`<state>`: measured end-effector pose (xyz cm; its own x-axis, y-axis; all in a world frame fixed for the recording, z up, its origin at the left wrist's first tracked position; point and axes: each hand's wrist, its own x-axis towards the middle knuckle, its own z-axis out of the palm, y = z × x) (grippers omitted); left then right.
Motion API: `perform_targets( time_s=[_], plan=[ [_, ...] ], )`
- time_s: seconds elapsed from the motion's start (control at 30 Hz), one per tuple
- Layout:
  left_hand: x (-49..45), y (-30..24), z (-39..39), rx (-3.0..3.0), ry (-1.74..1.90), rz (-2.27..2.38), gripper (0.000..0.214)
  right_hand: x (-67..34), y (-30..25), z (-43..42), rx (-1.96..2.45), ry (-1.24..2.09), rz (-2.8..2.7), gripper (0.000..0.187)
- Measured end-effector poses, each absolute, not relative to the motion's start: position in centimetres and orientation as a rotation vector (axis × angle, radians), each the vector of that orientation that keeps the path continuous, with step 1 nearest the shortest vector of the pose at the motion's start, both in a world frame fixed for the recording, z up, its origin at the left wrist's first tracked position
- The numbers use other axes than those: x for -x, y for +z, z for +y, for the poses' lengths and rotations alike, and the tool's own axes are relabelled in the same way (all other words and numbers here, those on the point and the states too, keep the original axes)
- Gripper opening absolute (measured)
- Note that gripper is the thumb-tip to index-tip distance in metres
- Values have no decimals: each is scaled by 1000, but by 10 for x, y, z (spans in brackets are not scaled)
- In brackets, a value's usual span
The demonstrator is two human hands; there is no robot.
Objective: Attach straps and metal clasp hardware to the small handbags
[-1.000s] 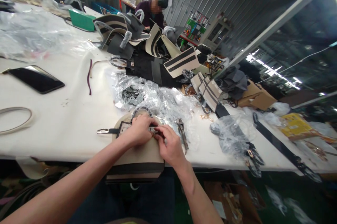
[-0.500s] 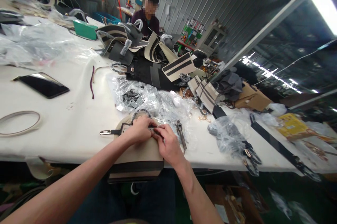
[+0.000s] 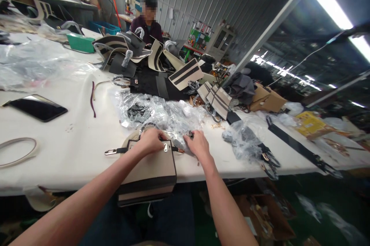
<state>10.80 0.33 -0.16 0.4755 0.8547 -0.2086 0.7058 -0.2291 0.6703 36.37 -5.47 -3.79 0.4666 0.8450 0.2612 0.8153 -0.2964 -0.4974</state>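
Observation:
A beige handbag (image 3: 150, 169) with a dark band lies at the table's near edge and hangs partly over it. My left hand (image 3: 150, 141) is closed on the bag's top edge, just left of a small metal clasp (image 3: 165, 147). A dark strap with a metal end (image 3: 112, 151) sticks out to the left of the bag. My right hand (image 3: 198, 144) is to the right of the bag, with its fingers curled over the dark pliers (image 3: 190, 134); only their tip shows.
Crumpled clear plastic (image 3: 162, 113) lies behind the bag. A phone (image 3: 36, 107) and a beige loop (image 3: 17, 153) are to the left. A black strap (image 3: 295, 146) and bagged hardware (image 3: 245, 142) are to the right. Bag panels (image 3: 150, 57) are piled in front of a seated person (image 3: 146, 22).
My right hand has left the clasp and moved right onto the pliers. My left hand stays on the bag's top. The camera has tilted up a little.

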Motion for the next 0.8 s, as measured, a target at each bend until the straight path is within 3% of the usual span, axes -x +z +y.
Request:
perform_targets(
  time_s=[0.2,0.33,0.5,0.63,0.8],
  plan=[
    [-108,5,5,-1983,209,1278,38,-378,-37,-54,2165,231,-1378,26],
    [-111,1,6,-1921,213,1316,39,-376,-38,-87,1642,352,-1177,42],
    [-112,0,8,-1914,209,1308,39,-342,-1,-96,1167,433,-817,44],
    [-110,3,9,-1936,200,1279,37,-283,38,-71,1133,685,-1022,53],
    [-106,2,7,-1960,245,1255,31,-228,25,-47,1162,566,-1042,63]
  ],
)
